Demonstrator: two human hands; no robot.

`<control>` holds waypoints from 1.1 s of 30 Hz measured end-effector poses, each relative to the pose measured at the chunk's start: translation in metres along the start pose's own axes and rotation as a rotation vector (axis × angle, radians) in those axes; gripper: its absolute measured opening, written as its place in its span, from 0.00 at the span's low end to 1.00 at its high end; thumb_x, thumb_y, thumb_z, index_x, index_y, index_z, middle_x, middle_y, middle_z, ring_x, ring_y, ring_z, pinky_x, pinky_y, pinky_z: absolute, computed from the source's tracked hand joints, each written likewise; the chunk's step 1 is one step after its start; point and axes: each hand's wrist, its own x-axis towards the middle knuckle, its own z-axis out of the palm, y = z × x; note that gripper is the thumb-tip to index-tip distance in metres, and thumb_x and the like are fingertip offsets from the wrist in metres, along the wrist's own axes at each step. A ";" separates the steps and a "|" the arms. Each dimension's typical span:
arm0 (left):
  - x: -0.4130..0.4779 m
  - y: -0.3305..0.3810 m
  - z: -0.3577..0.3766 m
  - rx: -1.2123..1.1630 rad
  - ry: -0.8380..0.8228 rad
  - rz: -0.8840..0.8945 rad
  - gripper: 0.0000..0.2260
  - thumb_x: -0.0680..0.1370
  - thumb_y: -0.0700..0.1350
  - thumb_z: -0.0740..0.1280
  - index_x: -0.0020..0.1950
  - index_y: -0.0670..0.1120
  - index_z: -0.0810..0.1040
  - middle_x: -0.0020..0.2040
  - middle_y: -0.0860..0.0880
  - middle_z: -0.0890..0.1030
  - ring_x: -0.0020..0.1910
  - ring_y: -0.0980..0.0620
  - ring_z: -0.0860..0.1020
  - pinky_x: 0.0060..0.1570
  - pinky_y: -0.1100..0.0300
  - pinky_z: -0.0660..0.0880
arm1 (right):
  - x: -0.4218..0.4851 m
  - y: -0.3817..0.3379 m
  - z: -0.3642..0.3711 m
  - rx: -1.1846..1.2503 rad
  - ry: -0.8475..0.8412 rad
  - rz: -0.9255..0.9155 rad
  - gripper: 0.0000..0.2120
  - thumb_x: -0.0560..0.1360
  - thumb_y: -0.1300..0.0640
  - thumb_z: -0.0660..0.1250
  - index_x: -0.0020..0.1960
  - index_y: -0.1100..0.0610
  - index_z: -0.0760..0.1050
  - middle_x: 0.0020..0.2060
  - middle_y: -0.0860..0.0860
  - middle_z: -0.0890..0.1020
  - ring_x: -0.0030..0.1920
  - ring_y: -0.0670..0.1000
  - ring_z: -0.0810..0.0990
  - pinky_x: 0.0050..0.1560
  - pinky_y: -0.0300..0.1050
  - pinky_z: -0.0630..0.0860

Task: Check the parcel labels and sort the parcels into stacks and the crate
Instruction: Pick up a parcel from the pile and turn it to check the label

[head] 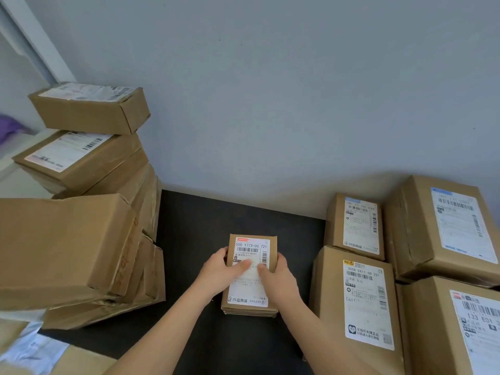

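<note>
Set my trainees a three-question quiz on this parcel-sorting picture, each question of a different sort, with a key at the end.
1. True or false: the left hand and the right hand both hold the small parcel, which rests on the black table with its label facing up.
2. The top line of that label reads: A) 550 Y773-00 721; B) 133 E01; C) 880 K402-11 305.
3. Fill in: the tall stack of parcels stands on the person's ____ side.
Key: 1 true; 2 A; 3 left.
</note>
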 end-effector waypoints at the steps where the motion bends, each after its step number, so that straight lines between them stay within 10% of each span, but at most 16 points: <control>1: 0.001 0.000 -0.001 0.003 -0.012 -0.003 0.24 0.75 0.51 0.70 0.69 0.50 0.68 0.61 0.52 0.78 0.47 0.58 0.78 0.38 0.65 0.77 | 0.000 0.000 -0.001 0.005 0.001 -0.003 0.29 0.80 0.50 0.60 0.76 0.52 0.50 0.65 0.49 0.73 0.47 0.45 0.78 0.32 0.32 0.73; 33: 0.006 -0.010 -0.010 -0.019 -0.189 -0.074 0.30 0.75 0.58 0.66 0.72 0.47 0.64 0.65 0.48 0.76 0.61 0.50 0.76 0.41 0.64 0.73 | -0.011 -0.006 0.003 0.105 0.040 0.043 0.28 0.80 0.51 0.61 0.76 0.51 0.54 0.66 0.49 0.74 0.53 0.48 0.81 0.49 0.44 0.81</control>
